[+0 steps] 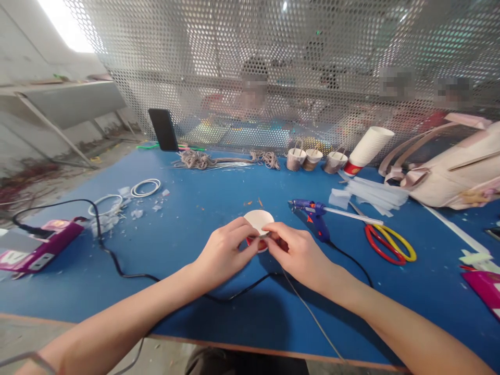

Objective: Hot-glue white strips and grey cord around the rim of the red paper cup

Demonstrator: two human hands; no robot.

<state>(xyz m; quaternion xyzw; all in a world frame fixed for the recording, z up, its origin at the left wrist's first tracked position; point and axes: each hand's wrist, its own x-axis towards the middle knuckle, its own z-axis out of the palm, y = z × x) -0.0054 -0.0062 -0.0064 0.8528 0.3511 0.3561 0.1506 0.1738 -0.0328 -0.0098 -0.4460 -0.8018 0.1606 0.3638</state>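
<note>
A paper cup [258, 220], white inside with red on its outer wall, stands in front of me on the blue table. My left hand [226, 249] is closed in a pinch at the cup's near rim. From the other side my right hand [300, 254] pinches at the same spot, thumb and fingertips almost meeting the left ones. A thin grey cord [308, 308] lies between the fingertips against the rim, and its tail runs from under my right hand to the table's front edge. My fingers hide most of the cup's near wall.
A blue glue gun [318, 221] and red-yellow scissors [386, 245] lie right. Behind are cord-wrapped cups [296, 159], stacked cups [371, 147], grey cord bundles [197, 159], a phone [163, 129] and a bag [457, 166]. A black cable [250, 289] crosses toward a power strip [47, 245].
</note>
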